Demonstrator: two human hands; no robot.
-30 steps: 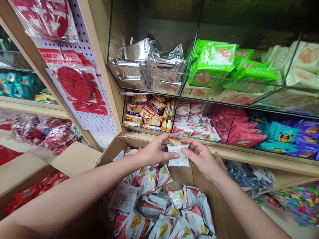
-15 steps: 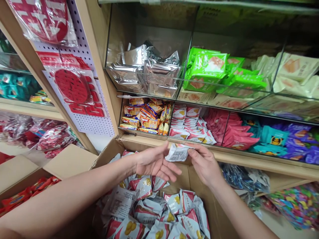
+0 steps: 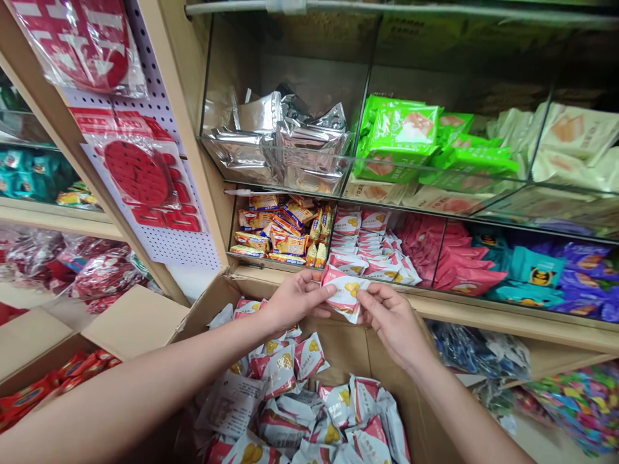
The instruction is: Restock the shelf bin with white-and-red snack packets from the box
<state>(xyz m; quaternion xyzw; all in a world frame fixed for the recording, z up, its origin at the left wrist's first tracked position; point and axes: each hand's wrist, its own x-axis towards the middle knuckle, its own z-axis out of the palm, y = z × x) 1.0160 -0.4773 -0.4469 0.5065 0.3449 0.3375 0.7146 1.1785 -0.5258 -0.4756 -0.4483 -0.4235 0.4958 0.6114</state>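
Observation:
A white and pink snack packet (image 3: pixel 345 295) with yellow pictures on it is held up between both hands, printed front showing. My left hand (image 3: pixel 300 298) pinches its left side with the thumb on top. The right edge is gripped by my right hand (image 3: pixel 387 312), thumb and fingers together. Below the hands, an open cardboard box (image 3: pixel 420 399) holds many packets of the same kind (image 3: pixel 280 370). Just behind the held packet, similar small packets (image 3: pixel 372 251) are stacked in a lower shelf compartment.
Clear shelf bins hold silver packets (image 3: pixel 242 151), green packets (image 3: pixel 399 132) and orange wrapped snacks (image 3: pixel 287 235). Pink packets (image 3: pixel 467 267) and teal ones (image 3: pixel 539 267) lie at the right. Another open box (image 3: pixel 135 322) with red packets stands at the left.
The packet has turned from its printed back to its pink and white front. My left hand, open beside it before, has closed on its left side.

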